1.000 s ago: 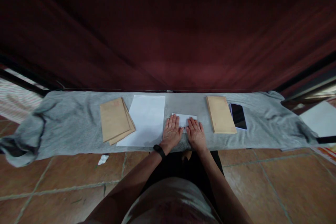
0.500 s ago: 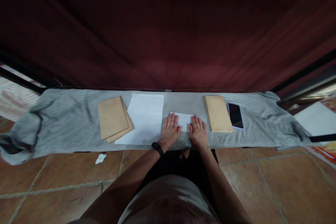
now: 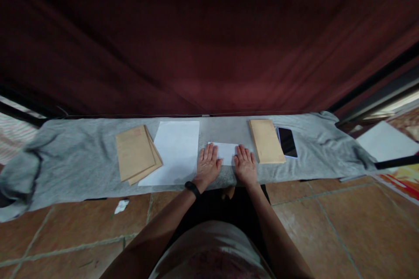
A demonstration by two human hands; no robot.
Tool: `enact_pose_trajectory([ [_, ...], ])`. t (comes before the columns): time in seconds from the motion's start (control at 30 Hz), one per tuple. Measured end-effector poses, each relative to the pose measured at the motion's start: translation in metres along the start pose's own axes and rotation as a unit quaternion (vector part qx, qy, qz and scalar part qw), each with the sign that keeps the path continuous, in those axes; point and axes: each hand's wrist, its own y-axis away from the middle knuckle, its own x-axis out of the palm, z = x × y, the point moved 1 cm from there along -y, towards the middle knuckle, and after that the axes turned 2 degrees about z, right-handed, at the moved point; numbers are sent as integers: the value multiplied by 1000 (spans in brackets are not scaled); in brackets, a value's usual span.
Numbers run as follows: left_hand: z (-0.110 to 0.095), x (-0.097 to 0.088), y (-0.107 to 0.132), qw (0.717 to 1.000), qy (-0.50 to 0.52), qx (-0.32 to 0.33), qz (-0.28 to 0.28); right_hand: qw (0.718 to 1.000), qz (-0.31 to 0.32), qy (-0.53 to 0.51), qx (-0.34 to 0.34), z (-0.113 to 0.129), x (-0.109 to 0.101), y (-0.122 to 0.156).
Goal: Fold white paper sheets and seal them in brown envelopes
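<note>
A small folded sheet of white paper [image 3: 226, 153] lies flat in front of me on the grey cloth. My left hand [image 3: 208, 166], with a black band on its wrist, presses flat on the paper's left end, fingers stretched out. On the right end rests my right hand [image 3: 245, 166], also flat with the fingers slightly apart. Left of my hands are large white sheets [image 3: 178, 150], partly under two or more brown envelopes [image 3: 135, 152]. To the right lies a neat stack of brown envelopes [image 3: 267, 141].
A phone [image 3: 287, 142] with a dark screen sits beside the right envelope stack. Grey cloth [image 3: 81, 152] covers the narrow surface. A dark red curtain [image 3: 203, 52] hangs behind it. A white scrap [image 3: 121, 206] lies on the tiled floor [image 3: 163, 205].
The view has shifted and tilted slightly, so things sit a little further left. Both hands stay flat on the folded paper, with little or no movement against it.
</note>
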Motion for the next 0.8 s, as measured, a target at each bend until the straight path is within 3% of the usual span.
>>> enact_pose_trajectory([
  [0.3, -4, -1, 0, 1000, -10, -4, -5, 1000, -3, 22, 6, -4, -1, 2],
  [0.57, -29, -1, -6, 995, 26, 92, 0, 1000, -10, 25, -4, -4, 0, 2],
  [0.8, -26, 3, -11, 998, 18, 62, 10, 999, -22, 22, -7, -5, 1, 2],
])
